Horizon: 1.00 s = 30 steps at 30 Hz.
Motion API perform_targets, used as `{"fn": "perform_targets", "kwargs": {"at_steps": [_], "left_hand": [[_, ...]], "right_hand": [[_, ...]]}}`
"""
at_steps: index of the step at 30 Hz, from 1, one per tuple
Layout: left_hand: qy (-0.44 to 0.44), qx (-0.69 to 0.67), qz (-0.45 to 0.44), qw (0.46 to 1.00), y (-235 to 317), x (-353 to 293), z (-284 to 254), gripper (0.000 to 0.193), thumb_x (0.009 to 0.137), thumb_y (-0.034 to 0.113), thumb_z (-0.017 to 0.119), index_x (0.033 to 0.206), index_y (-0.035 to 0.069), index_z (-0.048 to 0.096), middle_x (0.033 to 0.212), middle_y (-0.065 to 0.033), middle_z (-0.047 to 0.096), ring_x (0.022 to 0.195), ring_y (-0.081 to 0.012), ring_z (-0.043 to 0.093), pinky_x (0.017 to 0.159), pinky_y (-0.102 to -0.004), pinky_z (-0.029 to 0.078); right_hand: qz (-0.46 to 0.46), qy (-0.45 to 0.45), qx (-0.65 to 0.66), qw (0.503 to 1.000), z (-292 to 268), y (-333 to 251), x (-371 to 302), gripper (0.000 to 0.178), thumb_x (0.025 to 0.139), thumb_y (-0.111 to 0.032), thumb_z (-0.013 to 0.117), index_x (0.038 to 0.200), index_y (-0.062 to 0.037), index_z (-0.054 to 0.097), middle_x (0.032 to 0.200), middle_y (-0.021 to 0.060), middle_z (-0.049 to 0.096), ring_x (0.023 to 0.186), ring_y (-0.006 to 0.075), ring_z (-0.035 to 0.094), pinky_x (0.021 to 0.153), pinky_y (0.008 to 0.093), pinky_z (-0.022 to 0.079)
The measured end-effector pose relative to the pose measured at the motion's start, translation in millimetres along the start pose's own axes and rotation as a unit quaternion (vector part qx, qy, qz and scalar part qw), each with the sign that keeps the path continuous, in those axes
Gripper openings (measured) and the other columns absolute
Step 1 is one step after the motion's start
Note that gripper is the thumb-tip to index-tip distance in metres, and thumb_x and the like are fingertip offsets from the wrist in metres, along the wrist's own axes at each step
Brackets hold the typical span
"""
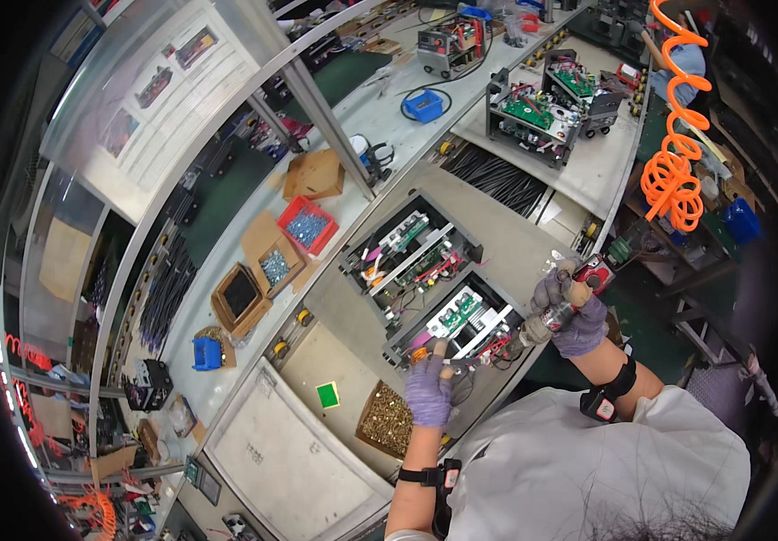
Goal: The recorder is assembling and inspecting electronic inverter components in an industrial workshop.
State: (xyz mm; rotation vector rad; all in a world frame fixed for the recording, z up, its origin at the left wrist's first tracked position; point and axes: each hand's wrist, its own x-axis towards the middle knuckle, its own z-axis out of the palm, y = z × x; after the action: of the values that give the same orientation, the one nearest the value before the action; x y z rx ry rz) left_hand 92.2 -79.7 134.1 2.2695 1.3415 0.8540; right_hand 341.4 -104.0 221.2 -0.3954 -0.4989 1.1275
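My right hand point(578, 316), in a purple-grey glove, is closed around a red and grey power screwdriver point(595, 273). The tool's front end points toward the right side of the nearer open metal chassis point(468, 317). Inside that chassis are a green circuit board, silver heat sinks and coloured wires. My left hand point(428, 389), gloved with bare fingertips, reaches the chassis's near left corner with fingers stretched out. Just beside it is a cardboard box of brass-coloured small fasteners point(385, 420). A second, similar chassis point(411, 254) stands behind the first.
A red bin point(307, 225) and a cardboard box point(276, 269) of small screws are on the side bench. Black cables point(495, 180) lie beyond the chassis. Farther along the line is another open unit point(542, 113). An orange coiled hose point(675, 171) hangs at right.
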Motion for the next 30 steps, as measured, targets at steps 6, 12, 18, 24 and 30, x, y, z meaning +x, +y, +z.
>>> {"fn": "perform_targets", "kwargs": {"at_steps": [6,12,18,24,30], "left_hand": [[-0.073,0.145,-0.022,0.986,-1.9,47.6,25.5,0.02,0.078,0.022,0.056,0.094,0.011,0.061,0.089,-0.0108,0.058,0.077,-0.0317,0.055,0.068,-0.0409,0.045],[-0.14,0.223,0.032,0.964,1.3,61.6,24.8,0.021,0.069,0.022,0.062,0.086,0.012,0.06,0.089,-0.0077,0.059,0.077,-0.0271,0.056,0.062,-0.0411,0.046],[-0.129,0.204,0.062,0.968,-5.0,61.7,24.7,0.022,0.07,0.023,0.062,0.089,0.012,0.061,0.091,-0.0096,0.059,0.082,-0.028,0.057,0.065,-0.0408,0.046],[-0.133,0.188,0.057,0.972,-4.5,56.7,17.0,0.025,0.072,0.024,0.061,0.094,0.01,0.06,0.093,-0.0095,0.059,0.086,-0.0291,0.055,0.07,-0.0423,0.044],[-0.086,0.183,0.014,0.979,-5.8,49.3,17.6,0.031,0.074,0.025,0.058,0.102,0.011,0.057,0.098,-0.0093,0.057,0.089,-0.0283,0.052,0.076,-0.044,0.041]], "right_hand": [[-0.09,0.02,0.005,0.996,-13.3,-1.8,28.0,0.037,0.067,-0.012,0.073,0.095,-0.0079,0.049,0.074,0.0062,0.053,0.063,0.0211,0.054,0.052,0.0358,0.046],[-0.103,0.061,-0.077,0.99,-20.6,12.1,48.1,0.034,0.07,-0.008,0.071,0.098,-0.0093,0.05,0.074,0.0081,0.056,0.066,0.0224,0.059,0.05,0.0312,0.048],[-0.06,0.064,-0.078,0.993,-23.6,26.3,54.2,0.04,0.069,-0.015,0.075,0.099,-0.0094,0.049,0.08,0.0086,0.057,0.063,0.0153,0.056,0.047,0.0259,0.044],[0.004,0.033,-0.122,0.992,-22.6,36.3,55.3,0.039,0.069,-0.01,0.073,0.098,-0.0091,0.048,0.079,0.0077,0.057,0.056,0.0106,0.052,0.044,0.0234,0.04],[0.02,0.013,-0.184,0.983,-25.4,74.3,57.9,0.036,0.069,-0.007,0.073,0.096,-0.009,0.05,0.076,0.0051,0.056,0.053,0.0102,0.051,0.043,0.0236,0.04]]}}
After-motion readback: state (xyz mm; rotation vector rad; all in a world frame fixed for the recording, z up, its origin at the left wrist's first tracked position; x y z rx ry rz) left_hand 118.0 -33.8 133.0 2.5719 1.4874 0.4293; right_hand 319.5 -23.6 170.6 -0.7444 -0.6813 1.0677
